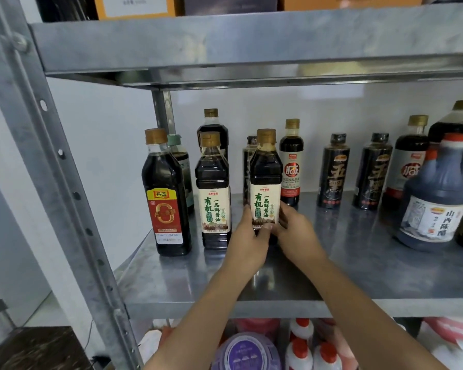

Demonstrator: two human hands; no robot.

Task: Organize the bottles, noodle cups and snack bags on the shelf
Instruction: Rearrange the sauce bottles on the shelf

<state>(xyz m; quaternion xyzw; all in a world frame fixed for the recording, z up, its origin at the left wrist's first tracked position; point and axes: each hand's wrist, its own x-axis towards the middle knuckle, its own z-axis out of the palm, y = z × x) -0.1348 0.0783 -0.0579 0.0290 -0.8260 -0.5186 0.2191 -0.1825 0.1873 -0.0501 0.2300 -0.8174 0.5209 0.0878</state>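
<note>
A dark soy sauce bottle [265, 182] with a cream label and gold cap stands near the middle of the metal shelf [358, 263]. My left hand [247, 244] grips its base from the left, and my right hand [296, 233] grips it from the right. A matching cream-label bottle [213, 193] stands just to its left. Further left is a red-label vinegar bottle [166, 193]. Another dark bottle stands partly hidden behind the one I hold.
Behind and to the right stand several dark bottles [333, 172], and a large jug [436, 193] with a red cap sits at the right. The upright post [64, 166] bounds the left side. Red-capped white bottles [302, 343] and a purple noodle cup [245, 353] sit on the shelf below.
</note>
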